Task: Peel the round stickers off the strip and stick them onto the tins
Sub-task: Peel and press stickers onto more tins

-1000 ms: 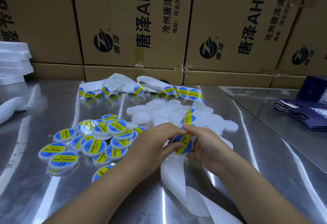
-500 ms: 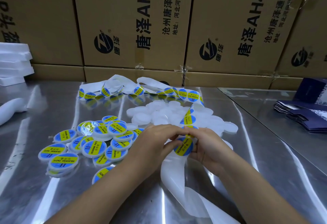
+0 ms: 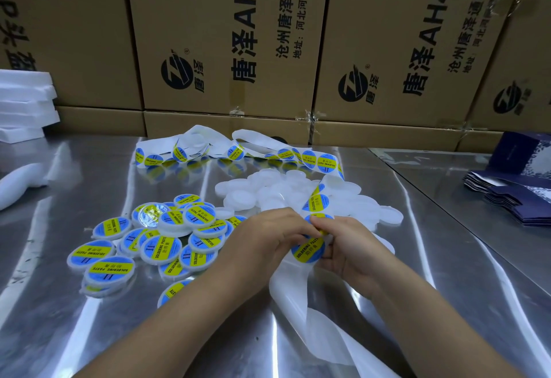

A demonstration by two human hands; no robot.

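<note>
sticker: blue and yellow round sticker (image 3: 308,248), dead centre and near, tilted, caught between both hands
strip: the strip (image 3: 318,202) comes down from the far side straight into the hands; the peeled backing (image 3: 290,297) trails off toward the near edge
left hand: left hand (image 3: 268,239) has thumb and fingertips pinched on the sticker's far edge
right hand: right hand (image 3: 350,247) has its fingers curled round the strip behind the sticker – can't tell if there's a tin tucked in there too
done tins: labelled tins (image 3: 161,246) heaped on the left, some stacked
blank tins: plain white tins (image 3: 268,189) piled just beyond the hands
table: shiny metal table (image 3: 89,333), loads of glare
what could go wrong: sticker folds onto itself or grabs a fingertip if it's peeled too fast; it lands off-centre or wrinkled if pressed from one edge only; tugging the strip could drag it through the blank tins and scatter them
writing: the stickers say "SOLDERING PASTE" plus small Chinese characters and a "II" mark; the cardboard boxes (image 3: 223,34) along the back read "唐泽 AH4" with a round logo – the smaller print is mostly too fine for me
also around: dark blue folded cartons (image 3: 515,201) on the right, white foam slabs (image 3: 24,103) far left
</note>
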